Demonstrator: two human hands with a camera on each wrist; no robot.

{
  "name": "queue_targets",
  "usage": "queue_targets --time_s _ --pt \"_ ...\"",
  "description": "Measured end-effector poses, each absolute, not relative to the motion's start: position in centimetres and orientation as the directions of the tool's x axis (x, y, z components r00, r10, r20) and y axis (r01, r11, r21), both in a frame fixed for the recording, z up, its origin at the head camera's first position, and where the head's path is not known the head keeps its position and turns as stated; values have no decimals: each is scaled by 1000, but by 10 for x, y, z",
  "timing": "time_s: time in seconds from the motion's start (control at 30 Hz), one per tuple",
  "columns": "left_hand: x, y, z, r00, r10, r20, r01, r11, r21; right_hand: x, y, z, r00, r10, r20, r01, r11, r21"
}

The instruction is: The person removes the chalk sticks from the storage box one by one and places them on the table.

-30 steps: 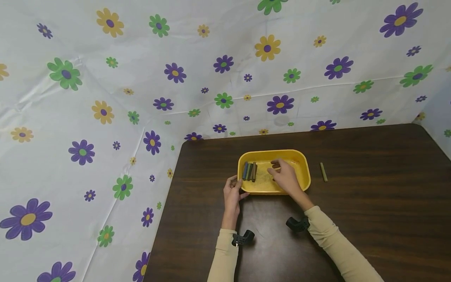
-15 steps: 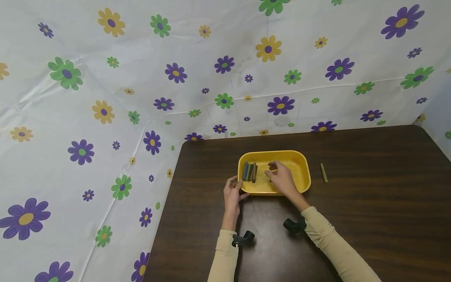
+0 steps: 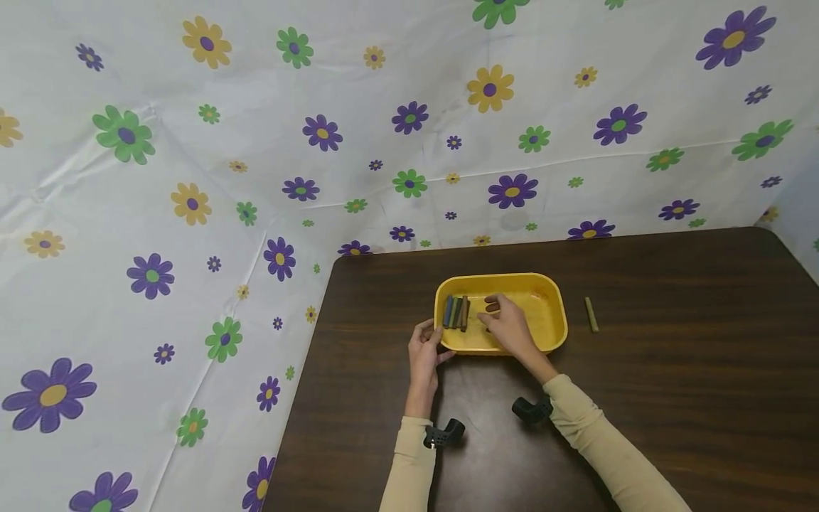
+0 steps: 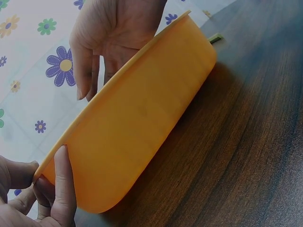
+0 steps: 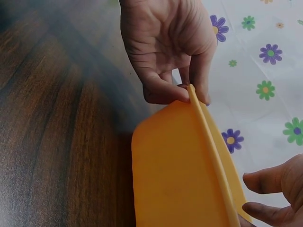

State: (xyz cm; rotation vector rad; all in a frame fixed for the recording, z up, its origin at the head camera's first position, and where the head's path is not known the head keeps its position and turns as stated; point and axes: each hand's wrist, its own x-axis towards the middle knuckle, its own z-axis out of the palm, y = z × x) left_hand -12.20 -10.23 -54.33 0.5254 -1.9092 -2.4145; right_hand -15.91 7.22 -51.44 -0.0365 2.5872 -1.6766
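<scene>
The left hand (image 3: pixel 424 358) grips the tray (image 3: pixel 542 316) by its rim; the right hand (image 3: pixel 510 328), fingers parted, hovers over it near coloured sticks (image 3: pixel 457 313).

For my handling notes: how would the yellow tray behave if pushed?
Low and wide, the yellow tray would probably slide, not tip. Thin-walled, it may be light. Unbent where the left hand grips it, it seems fairly stiff.
</scene>
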Motion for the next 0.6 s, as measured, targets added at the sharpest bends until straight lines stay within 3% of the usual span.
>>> queue_targets --time_s 0.6 --pt "-122 -101 -544 -941 -222 -256 -199 -250 947 -165 63 -522 -996 -60 -68 36 428 -903"
